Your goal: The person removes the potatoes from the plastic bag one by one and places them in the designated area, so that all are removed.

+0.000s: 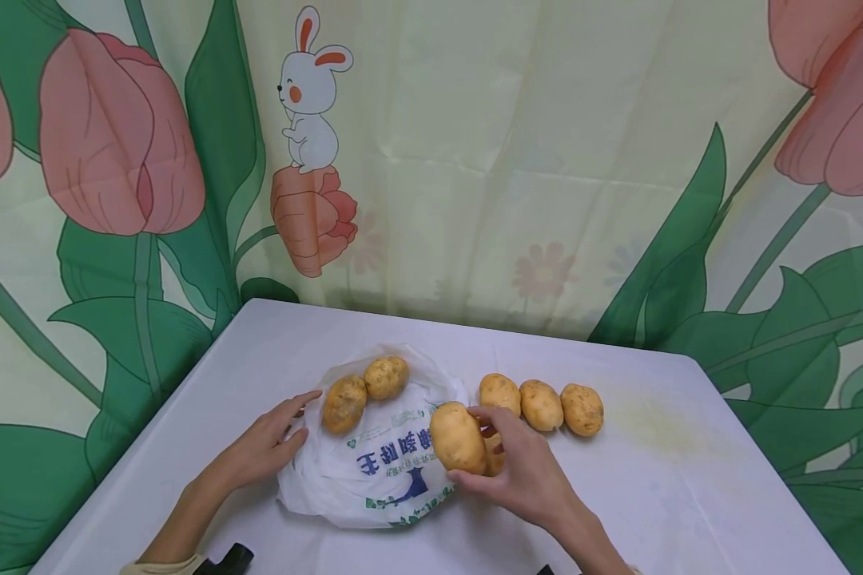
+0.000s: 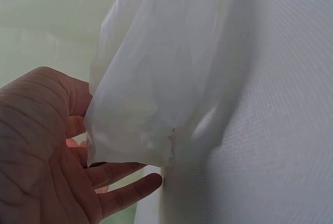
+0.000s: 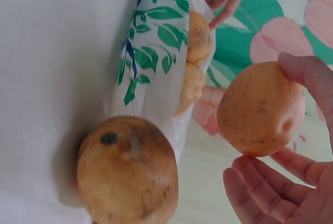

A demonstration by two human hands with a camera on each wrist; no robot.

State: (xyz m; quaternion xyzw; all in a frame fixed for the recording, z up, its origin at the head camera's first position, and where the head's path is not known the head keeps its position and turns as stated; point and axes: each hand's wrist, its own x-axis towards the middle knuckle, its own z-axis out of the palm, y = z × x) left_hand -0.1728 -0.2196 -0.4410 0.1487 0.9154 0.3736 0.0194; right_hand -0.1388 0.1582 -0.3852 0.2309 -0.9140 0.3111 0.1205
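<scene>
My right hand (image 1: 521,463) grips a yellow-brown potato (image 1: 458,438) between thumb and fingers, raised above the right edge of a white plastic bag (image 1: 345,483). Blue lettering and green leaves are printed on the bag. Two potatoes, one (image 1: 344,404) beside the other (image 1: 386,378), lie at the bag's left back part. At the bag's left edge is my left hand (image 1: 262,447), its thumb and fingers apart; in the left wrist view the plastic (image 2: 151,78) covers some fingertips. One more potato (image 3: 127,174) sits close beneath the held one, partly hidden by my right hand in the head view.
Right of the bag, three potatoes stand in a row: a left one (image 1: 499,391), a middle one (image 1: 542,405) and a right one (image 1: 582,410). All rest on a white-covered table (image 1: 662,495). Behind it hangs a curtain (image 1: 475,160) printed with tulips and a rabbit.
</scene>
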